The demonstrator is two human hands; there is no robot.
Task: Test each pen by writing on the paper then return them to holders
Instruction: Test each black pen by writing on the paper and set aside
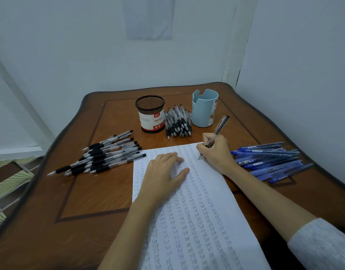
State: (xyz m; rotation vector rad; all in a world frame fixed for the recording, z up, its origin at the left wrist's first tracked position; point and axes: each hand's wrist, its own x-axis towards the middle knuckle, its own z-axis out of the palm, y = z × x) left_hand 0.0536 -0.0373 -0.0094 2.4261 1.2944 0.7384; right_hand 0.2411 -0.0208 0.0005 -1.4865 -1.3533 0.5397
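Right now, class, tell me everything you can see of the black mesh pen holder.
The black wire-mesh pen holder is a round cup standing upright at the table's far middle. A white and red label reading "Ball Pen" wraps its lower half. It looks empty. A pile of grey pens lies beside it on the right.

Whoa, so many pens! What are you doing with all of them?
A person is testing pens. The right hand holds a grey pen with its tip on the paper, which is already covered in rows of the word "test". The left hand lies flat on the sheet. Three piles of pens lie on the table; the mesh holder and the blue holder look empty.
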